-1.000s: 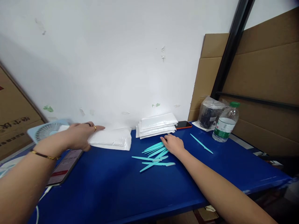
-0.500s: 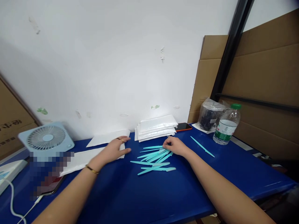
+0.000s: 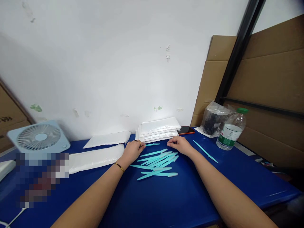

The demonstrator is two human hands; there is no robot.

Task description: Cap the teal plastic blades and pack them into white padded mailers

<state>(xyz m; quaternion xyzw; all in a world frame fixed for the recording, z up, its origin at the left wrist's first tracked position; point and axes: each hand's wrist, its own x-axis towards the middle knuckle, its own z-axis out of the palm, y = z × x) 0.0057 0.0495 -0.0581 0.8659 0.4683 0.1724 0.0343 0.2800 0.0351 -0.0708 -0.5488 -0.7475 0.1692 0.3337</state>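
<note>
My left hand (image 3: 134,150) is closed on one end of a teal eyebrow razor (image 3: 153,144), whose free end points right. My right hand (image 3: 180,145) hovers to the right of that razor, its fingertips pinched together with nothing visible between them. Just in front of both hands lies a loose, fanned pile of teal eyebrow razors (image 3: 156,160), some of them crossing. A single razor (image 3: 205,151) lies apart on the right. Behind the hands stands a stack of white padded mailers (image 3: 159,128).
Two white mailers (image 3: 95,159) lie left of my hand. Farther left are a blue fan (image 3: 41,136) and a pixelated patch with a cable. A phone (image 3: 186,130), a bagged dark container (image 3: 212,120) and a water bottle (image 3: 230,133) stand at the back right of the blue table (image 3: 152,202).
My left hand has moved right from the mailers and closed on a razor. My right hand has let go of that razor and come slightly away from the pile.
</note>
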